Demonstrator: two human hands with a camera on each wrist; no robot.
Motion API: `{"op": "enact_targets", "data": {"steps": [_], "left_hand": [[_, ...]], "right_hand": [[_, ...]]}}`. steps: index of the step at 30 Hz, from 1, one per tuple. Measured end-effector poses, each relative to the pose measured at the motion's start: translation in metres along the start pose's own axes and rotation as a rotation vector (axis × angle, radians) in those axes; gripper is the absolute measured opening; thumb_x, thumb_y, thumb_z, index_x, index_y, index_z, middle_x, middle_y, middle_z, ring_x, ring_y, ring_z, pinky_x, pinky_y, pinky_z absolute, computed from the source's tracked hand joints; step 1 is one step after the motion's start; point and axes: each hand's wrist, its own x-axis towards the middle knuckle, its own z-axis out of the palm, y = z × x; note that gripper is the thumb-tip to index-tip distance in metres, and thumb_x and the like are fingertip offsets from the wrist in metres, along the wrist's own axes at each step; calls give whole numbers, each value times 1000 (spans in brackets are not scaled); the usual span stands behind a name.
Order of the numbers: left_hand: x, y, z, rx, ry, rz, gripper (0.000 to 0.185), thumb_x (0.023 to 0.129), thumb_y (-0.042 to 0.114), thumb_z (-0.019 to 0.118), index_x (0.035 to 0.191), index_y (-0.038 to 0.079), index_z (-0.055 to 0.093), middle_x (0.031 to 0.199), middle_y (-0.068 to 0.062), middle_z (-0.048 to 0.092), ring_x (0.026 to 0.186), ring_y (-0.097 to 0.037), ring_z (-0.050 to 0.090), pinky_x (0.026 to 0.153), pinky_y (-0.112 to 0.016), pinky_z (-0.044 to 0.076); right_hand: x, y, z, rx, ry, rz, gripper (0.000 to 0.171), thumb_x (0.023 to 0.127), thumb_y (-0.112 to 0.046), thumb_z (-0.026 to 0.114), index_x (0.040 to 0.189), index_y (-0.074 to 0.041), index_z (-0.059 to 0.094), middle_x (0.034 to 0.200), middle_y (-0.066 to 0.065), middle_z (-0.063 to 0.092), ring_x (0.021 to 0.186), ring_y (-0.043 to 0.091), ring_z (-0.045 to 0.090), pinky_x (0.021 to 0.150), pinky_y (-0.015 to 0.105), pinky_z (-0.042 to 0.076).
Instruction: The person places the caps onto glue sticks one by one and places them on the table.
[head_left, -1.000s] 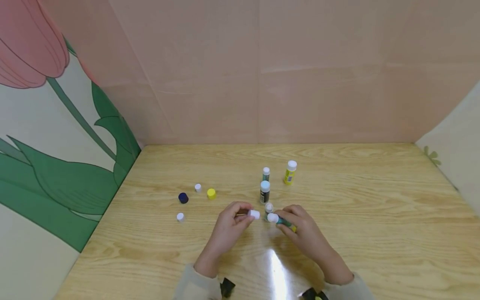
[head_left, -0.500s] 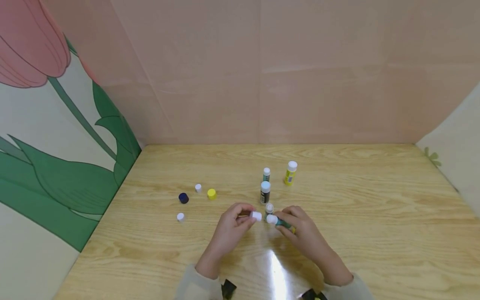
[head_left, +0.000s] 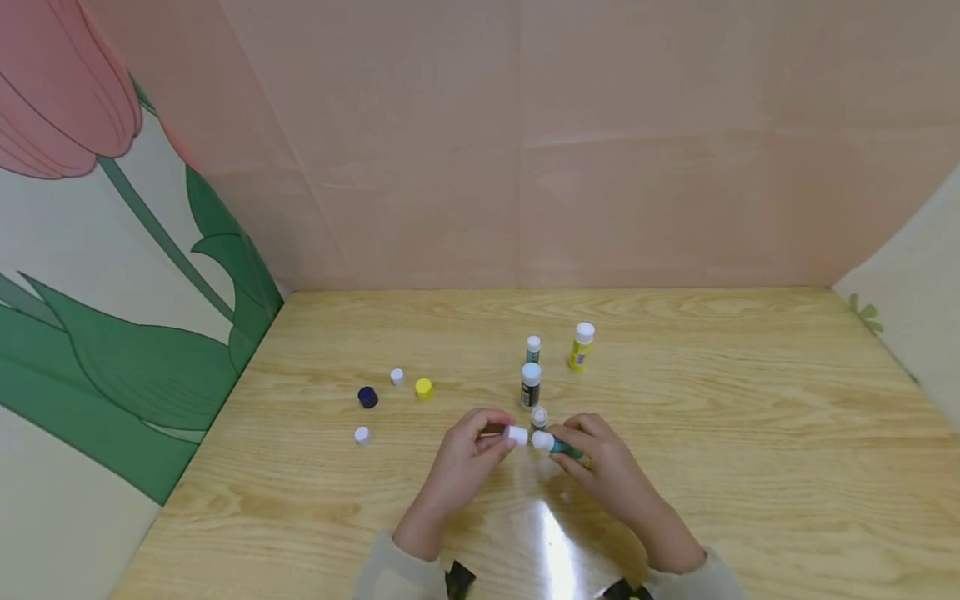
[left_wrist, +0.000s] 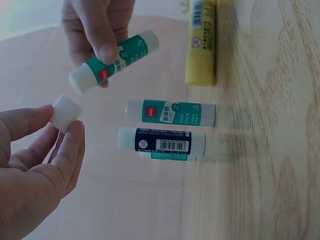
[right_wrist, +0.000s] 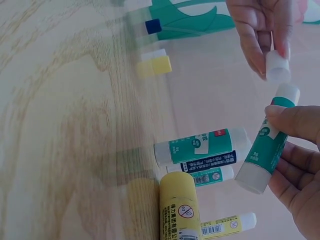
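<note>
My left hand (head_left: 467,458) pinches a small white cap (head_left: 516,435) between thumb and fingers. Its hollow end faces the glue stick in the right wrist view. Tilted in my right hand (head_left: 611,467) is a green glue stick (left_wrist: 131,55), its white uncapped end pointing at the cap. A narrow gap separates cap (right_wrist: 277,67) and stick. Just behind the hands stands another green glue stick (left_wrist: 170,113), partly hidden in the head view. A dark-labelled glue stick (head_left: 530,387) and one more green glue stick (head_left: 532,350) stand farther back.
A yellow glue stick (head_left: 581,350) with a white top stands at the back. A thick yellow glue stick (right_wrist: 179,205) stands by my right hand. On the left lie a dark blue cap (head_left: 367,397), a yellow cap (head_left: 423,388) and white caps (head_left: 397,377).
My left hand has moved slightly right, bringing the white cap closer to the uncapped end of the glue stick. My right hand has stayed nearly still.
</note>
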Motion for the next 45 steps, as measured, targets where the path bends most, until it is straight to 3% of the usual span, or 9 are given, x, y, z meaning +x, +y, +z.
{"op": "enact_targets", "data": {"steps": [4,11,16,29,36,45], "left_hand": [[-1,4,1,-10,-3,4,21,83,3,55,103,-1,54,105,-12,51,98,-25,51,77,-21,46],[-8,26,2,-11,-11,0,19,82,-3,53,101,-6,52,105,-20,49,97,-28,51,77,-20,46],[-9,30,3,13,-15,5,19,83,-2,53,101,-7,52,104,-17,51,96,-26,52,77,-20,45],[-8,26,5,-8,-29,0,21,82,-4,53,102,-10,51,105,-17,50,97,-27,51,78,-20,45],[0,-1,6,-27,-37,21,22,82,1,55,104,-3,52,106,-9,51,96,-18,52,78,-20,45],[0,0,7,-19,-43,14,22,82,1,55,103,-1,53,107,-9,50,97,-18,52,79,-19,44]], "right_hand": [[0,0,1,-1,0,-1,33,58,6,74,90,3,64,85,2,52,75,10,46,58,18,45],[1,-1,0,-9,-5,9,33,58,7,74,90,3,65,84,1,52,75,10,46,58,18,45],[1,-1,1,-7,-7,15,33,59,7,74,90,3,65,84,1,52,75,10,45,57,18,45],[1,-2,1,-6,-6,-1,32,58,6,74,89,1,65,84,0,52,75,10,45,58,19,45],[1,-1,1,-10,-5,-11,32,58,6,74,89,1,65,83,1,52,74,10,45,57,18,45],[1,-1,1,-15,-11,-21,32,58,5,74,89,2,65,83,1,52,74,11,46,58,18,44]]}}
